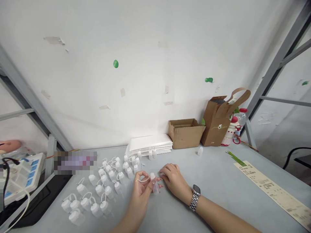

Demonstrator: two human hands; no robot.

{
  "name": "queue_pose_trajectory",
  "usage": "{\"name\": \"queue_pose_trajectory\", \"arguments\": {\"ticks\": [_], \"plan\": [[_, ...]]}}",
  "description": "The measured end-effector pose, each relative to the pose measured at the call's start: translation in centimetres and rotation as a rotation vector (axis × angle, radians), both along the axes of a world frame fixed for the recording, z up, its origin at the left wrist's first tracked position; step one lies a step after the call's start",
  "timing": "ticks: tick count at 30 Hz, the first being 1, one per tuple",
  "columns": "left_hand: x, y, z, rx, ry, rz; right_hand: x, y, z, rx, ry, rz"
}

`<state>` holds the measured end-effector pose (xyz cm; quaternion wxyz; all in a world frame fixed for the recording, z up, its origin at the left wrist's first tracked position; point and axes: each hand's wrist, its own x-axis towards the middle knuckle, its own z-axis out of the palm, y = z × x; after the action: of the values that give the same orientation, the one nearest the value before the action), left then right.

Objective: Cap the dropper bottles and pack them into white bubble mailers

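Near the front middle of the grey table, my left hand (143,187) grips a small translucent bottle (156,189) with a white top, its fingers wrapped round the upper part. My right hand (172,177) is just to the right, wearing a metal watch on the wrist; its fingers are curled beside the bottle, and whether they hold anything is hidden. Several small white-capped bottles (104,191), many with looped straps, stand in loose rows on the left. One separate small white bottle (200,151) stands at the back right.
A stack of white boxes (150,144) lies against the wall, beside an open cardboard box (187,136) and a brown paper bag (216,127). A long printed paper strip (272,191) lies on the right. A white power strip (34,171) is at far left.
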<state>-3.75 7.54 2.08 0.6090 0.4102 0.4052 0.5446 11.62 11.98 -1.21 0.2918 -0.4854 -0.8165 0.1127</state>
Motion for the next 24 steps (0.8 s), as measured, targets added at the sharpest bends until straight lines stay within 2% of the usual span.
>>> {"name": "queue_pose_trajectory", "arguments": {"ticks": [3,6,10,13,18,24], "plan": [[0.0,0.1,0.1,-0.043,0.034,-0.005,0.3,0.1,-0.2,-0.048,0.122,-0.027],[0.2,0.2,0.0,-0.075,0.056,-0.014,0.6,0.2,0.0,-0.179,0.367,-0.022],[0.3,0.4,-0.3,-0.037,0.097,-0.007,0.9,0.1,1.3,-0.438,0.721,0.028],[0.3,0.5,-0.3,0.001,0.158,0.016,1.1,-0.2,2.4,-0.586,0.883,0.095],[0.3,0.4,-0.3,0.017,0.209,0.021,1.1,-1.0,3.1,-0.650,0.929,0.190],[0.1,0.4,-0.5,0.029,0.275,0.022,1.1,-1.5,3.1,-0.567,0.853,0.158]]}}
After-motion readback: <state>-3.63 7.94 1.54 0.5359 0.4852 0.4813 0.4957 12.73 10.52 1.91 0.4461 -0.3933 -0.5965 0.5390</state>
